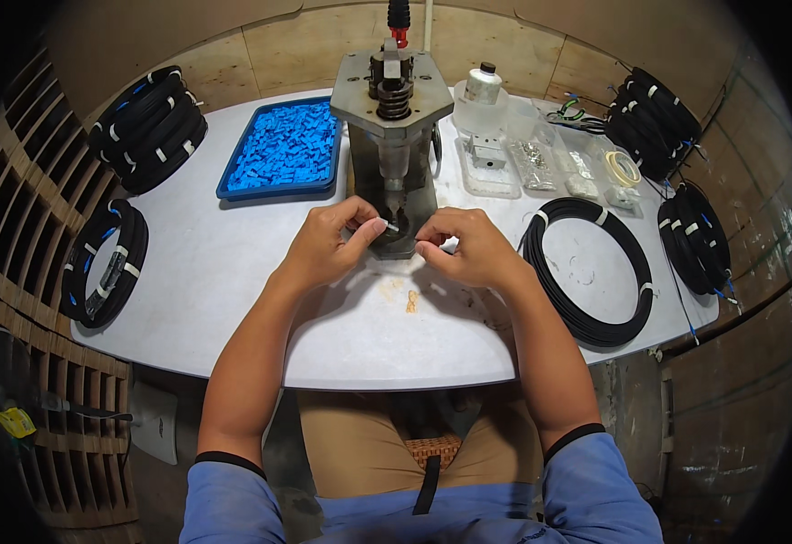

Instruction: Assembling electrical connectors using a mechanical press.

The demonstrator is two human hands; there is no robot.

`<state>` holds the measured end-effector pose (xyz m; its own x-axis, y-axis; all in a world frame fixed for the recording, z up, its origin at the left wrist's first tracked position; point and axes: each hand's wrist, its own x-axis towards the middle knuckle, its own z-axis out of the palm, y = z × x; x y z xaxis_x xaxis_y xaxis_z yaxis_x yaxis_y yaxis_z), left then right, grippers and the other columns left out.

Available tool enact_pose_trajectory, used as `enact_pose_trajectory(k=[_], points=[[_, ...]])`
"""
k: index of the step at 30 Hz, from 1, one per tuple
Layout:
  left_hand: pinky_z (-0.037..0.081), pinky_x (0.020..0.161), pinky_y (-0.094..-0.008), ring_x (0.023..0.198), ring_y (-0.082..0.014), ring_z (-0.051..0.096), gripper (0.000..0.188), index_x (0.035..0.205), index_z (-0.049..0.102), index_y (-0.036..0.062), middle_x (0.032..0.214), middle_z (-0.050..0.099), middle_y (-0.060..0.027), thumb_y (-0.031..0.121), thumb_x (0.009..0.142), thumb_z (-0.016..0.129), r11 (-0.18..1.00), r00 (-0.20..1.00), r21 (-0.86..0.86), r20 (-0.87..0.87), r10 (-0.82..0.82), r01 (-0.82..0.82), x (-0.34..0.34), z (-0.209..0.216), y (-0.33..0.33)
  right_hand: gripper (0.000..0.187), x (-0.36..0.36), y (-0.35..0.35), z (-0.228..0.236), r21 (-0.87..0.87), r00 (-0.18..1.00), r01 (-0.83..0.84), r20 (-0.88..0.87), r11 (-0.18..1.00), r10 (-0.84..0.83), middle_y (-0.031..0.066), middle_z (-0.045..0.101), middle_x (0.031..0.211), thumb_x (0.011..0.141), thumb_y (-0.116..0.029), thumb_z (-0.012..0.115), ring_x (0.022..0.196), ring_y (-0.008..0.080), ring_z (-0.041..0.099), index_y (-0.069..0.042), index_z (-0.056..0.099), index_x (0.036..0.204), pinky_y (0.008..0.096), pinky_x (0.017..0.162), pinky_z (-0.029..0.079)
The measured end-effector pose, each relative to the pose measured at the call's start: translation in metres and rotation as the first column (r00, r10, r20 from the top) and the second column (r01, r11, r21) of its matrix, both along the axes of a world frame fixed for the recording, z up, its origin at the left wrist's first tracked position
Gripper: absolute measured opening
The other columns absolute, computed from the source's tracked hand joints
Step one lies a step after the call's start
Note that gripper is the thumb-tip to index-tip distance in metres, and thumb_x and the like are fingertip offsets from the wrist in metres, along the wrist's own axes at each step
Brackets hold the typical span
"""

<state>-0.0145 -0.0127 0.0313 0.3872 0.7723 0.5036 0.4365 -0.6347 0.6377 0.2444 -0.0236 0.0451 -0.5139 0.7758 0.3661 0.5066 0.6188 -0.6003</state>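
My left hand is closed in a pinch on a small, light metal piece at the foot of the press. Facing it, my right hand is also closed, thumb against fingertips; what it holds, if anything, is too small to name. A short gap separates the two hands. Between and just beyond them stands the grey metal hand press, its narrow ram pointing down over a dark base.
Left of the press lies a blue tray of small blue parts. A black cable coil lies flat at right. More coils rest at both table edges. A white bottle and several bagged small parts stand back right.
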Motion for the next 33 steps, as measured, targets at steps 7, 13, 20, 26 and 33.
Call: enact_pose_trajectory(k=[7, 13, 20, 26, 33], points=[[0.055, 0.075, -0.0296, 0.079, -0.0158, 0.070, 0.023, 0.107, 0.070, -0.0020, 0.086, 0.075, -0.0093, 0.019, 0.099, 0.069, 0.977, 0.959, -0.154, 0.265, -0.102, 0.147, 0.001, -0.010, -0.002, 0.009, 0.023, -0.011, 0.018, 0.033, 0.951, -0.005, -0.309, 0.999, 0.015, 0.0068, 0.072, 0.088, 0.094, -0.008, 0.072, 0.079, 0.0134, 0.064, 0.001, 0.074, 0.096, 0.0286, 0.074, 0.050], [0.054, 0.069, -0.0295, 0.072, -0.0149, 0.068, 0.018, 0.094, 0.073, -0.0002, 0.080, 0.074, -0.0082, 0.018, 0.094, 0.075, 0.995, 0.987, -0.034, 0.138, -0.084, 0.089, 0.013, -0.011, -0.005, 0.013, 0.078, -0.020, 0.020, -0.030, 0.504, 0.026, -0.863, 0.999, -0.039, 0.0036, 0.065, 0.089, 0.106, -0.012, 0.062, 0.079, 0.0113, 0.060, 0.001, 0.067, 0.106, 0.0280, 0.071, 0.051], [0.053, 0.068, -0.0286, 0.071, -0.0129, 0.067, 0.017, 0.091, 0.073, -0.0010, 0.079, 0.074, -0.0075, 0.015, 0.095, 0.074, 0.991, 0.978, -0.052, 0.178, -0.112, 0.123, 0.044, -0.009, -0.008, 0.023, 0.135, -0.026, 0.026, -0.177, 0.196, 0.244, -0.954, 0.953, -0.227, 0.0028, 0.060, 0.085, 0.111, -0.023, 0.055, 0.071, 0.0119, 0.059, -0.001, 0.062, 0.111, 0.0282, 0.065, 0.053], [0.055, 0.075, -0.0290, 0.076, -0.0132, 0.068, 0.018, 0.093, 0.073, -0.0022, 0.083, 0.074, -0.0085, 0.016, 0.095, 0.074, 0.974, 0.955, -0.042, 0.208, -0.209, 0.222, 0.102, 0.024, -0.006, 0.026, 0.138, -0.009, 0.042, -0.168, 0.368, 0.316, -0.885, 0.934, -0.284, 0.0023, 0.062, 0.086, 0.111, -0.023, 0.054, 0.070, 0.0100, 0.061, 0.001, 0.064, 0.111, 0.0256, 0.066, 0.054], [0.056, 0.075, -0.0281, 0.078, -0.0110, 0.068, 0.020, 0.105, 0.071, -0.0028, 0.087, 0.075, -0.0072, 0.016, 0.098, 0.072, 0.979, 0.858, -0.047, 0.490, -0.152, 0.200, 0.198, 0.079, 0.028, 0.017, 0.114, 0.034, 0.064, -0.165, 0.401, 0.256, -0.879, 0.953, -0.260, 0.0022, 0.070, 0.082, 0.102, -0.016, 0.068, 0.067, 0.0070, 0.059, 0.000, 0.072, 0.096, 0.0237, 0.062, 0.049]])
